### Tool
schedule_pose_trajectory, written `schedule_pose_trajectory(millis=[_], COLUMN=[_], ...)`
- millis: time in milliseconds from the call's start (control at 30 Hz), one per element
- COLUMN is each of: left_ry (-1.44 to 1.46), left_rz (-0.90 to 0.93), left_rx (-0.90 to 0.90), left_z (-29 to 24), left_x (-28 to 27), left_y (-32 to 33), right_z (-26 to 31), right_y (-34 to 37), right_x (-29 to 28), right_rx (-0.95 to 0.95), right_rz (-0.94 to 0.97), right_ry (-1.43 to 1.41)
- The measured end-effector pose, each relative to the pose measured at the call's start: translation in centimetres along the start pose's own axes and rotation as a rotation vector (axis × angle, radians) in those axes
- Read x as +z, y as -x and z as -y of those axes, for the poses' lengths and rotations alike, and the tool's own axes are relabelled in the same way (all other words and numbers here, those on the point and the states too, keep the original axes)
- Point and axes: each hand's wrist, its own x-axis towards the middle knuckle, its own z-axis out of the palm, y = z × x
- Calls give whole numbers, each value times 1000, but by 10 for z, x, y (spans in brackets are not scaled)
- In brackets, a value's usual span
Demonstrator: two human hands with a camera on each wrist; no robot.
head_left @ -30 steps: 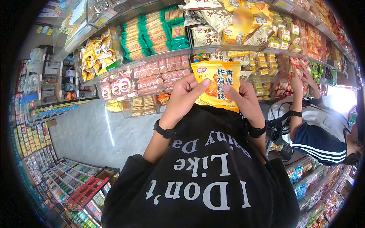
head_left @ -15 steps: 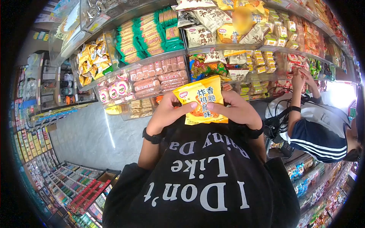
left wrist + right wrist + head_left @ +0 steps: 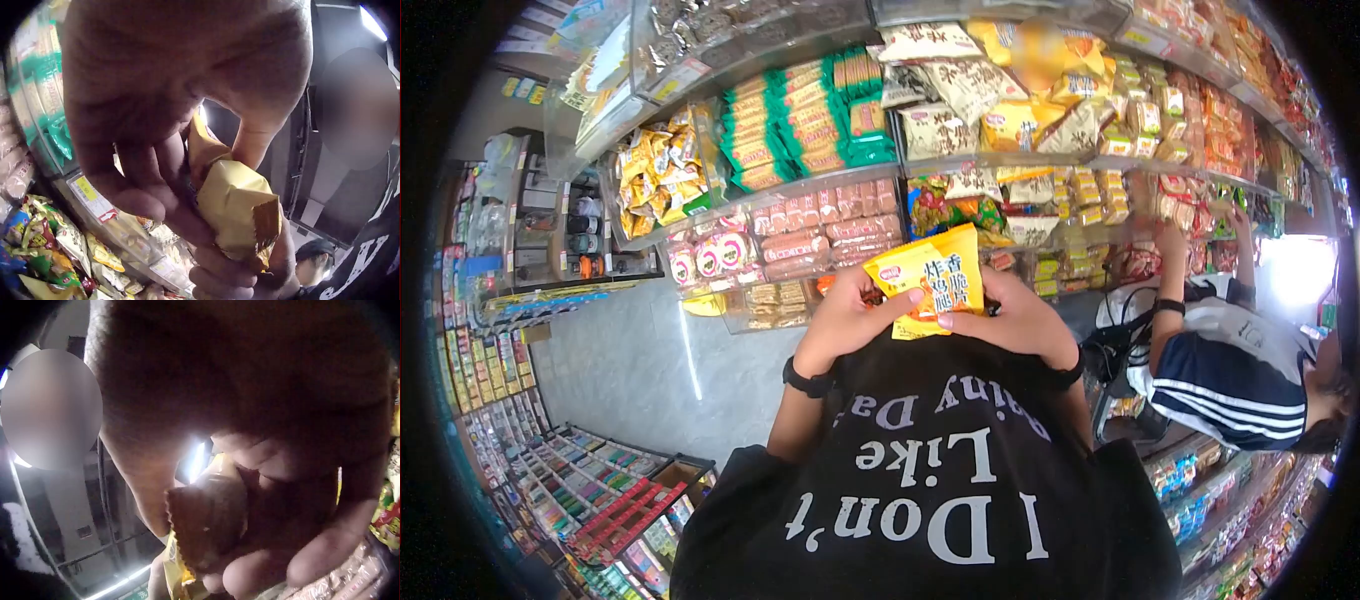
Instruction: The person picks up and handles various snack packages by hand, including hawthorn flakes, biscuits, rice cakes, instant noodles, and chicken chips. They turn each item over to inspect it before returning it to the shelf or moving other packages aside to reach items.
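A yellow snack packet [image 3: 928, 278] with dark Chinese characters is held up in front of the black shirt, in the head view. The left hand [image 3: 840, 318] grips its left side, thumb on the printed face and fingers behind. On the other side the right hand [image 3: 1022, 318] pinches it the same way, its thumb near the packet's lower part. In the left wrist view, the packet's crimped end [image 3: 265, 225] shows beside the curled fingers. The right wrist view shows another crimped edge of the packet [image 3: 187, 531] under the shaded palm.
Shelf bins ahead hold green-wrapped biscuits [image 3: 808, 115], sausages [image 3: 800, 235] and cream-coloured snack bags [image 3: 940, 130]. At the right, another person [image 3: 1230, 370] reaches toward the shelves. Grey floor [image 3: 630, 360] lies at the left, with a low display rack [image 3: 615, 490] below it.
Both hands have brought the packet lower and closer to the shirt, and it is tilted differently. The grip of both hands continues. The other person's arms have shifted slightly.
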Motion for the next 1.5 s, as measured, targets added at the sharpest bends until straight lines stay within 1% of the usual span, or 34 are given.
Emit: schedule_pose_trajectory(millis=[67,167,200,233,300,367,400,500,533,567,633,700,733,767,867,933,1033,1067,1100,1133,1167,1200,1233,1267,1300,1333,1367,1400,1433,1500], left_ry=[32,67,53,-57,40,-12,62,112,145,189,104,248,246,243,211,209,213,215,232,247,264,263,264,268,272,278,288,267,244,159], left_rz=[-35,-76,-93,-128,-141,-138,-114,-76,-106,-136,-176,-203,-210,-224,-250,-271,-317,-342,-341,-355,-384,-407,-424,-433,-480,-519,-552,-595,-648,-761], left_rx=[20,51,67,66,108,73,40,147,90,119,47,89,68,47,3,43,73,73,44,20,-6,6,19,35,44,50,52,99,89,125], left_z=[-4,-5,-5,-1,5,-3,-4,1,-9,-4,-8,5,7,8,13,16,15,15,16,17,18,20,21,24,26,29,30,29,26,38], left_x=[3,6,7,4,6,5,5,1,1,2,-7,-14,-18,-22,-33,-35,-37,-36,-35,-36,-39,-41,-43,-47,-55,-62,-68,-79,-91,-122], left_y=[-4,-11,-14,-16,-20,-20,-20,-19,-14,-14,-9,-4,-1,2,9,8,11,14,16,16,21,25,25,27,32,37,41,45,50,60], right_z=[-4,-5,-15,-14,-8,0,4,12,15,20,35,49,73,75,82,75,66,69,57,39,46,44,49,49,43,45,33,20,17,15], right_y=[-3,-8,-10,-12,-16,-14,-15,-17,-14,-12,-17,-21,-27,-35,-71,-96,-116,-115,-118,-121,-121,-119,-117,-115,-107,-104,-102,-106,-110,-117], right_x=[1,-2,-2,-5,-8,-9,-10,-14,-24,-32,-53,-88,-91,-108,-130,-137,-140,-141,-155,-177,-163,-157,-138,-129,-129,-114,-106,-96,-80,-28], right_rx=[8,-115,-129,-152,-194,-92,-39,-107,-47,-103,-222,-225,-205,-171,-203,-201,-377,-329,-397,-510,-508,-527,-477,-545,-612,-621,-672,-729,-780,-641], right_rz=[-18,-139,-176,-176,-176,-191,-208,-374,-430,-527,-728,-835,-911,-912,-852,-829,-1086,-1154,-1339,-1308,-1326,-1390,-1440,-1466,-1476,-1514,-1490,-1371,-1255,-960], right_ry=[-96,34,-37,10,92,16,-12,-83,-99,-124,-164,105,193,236,134,65,136,130,598,702,733,776,647,495,625,630,490,430,372,414])
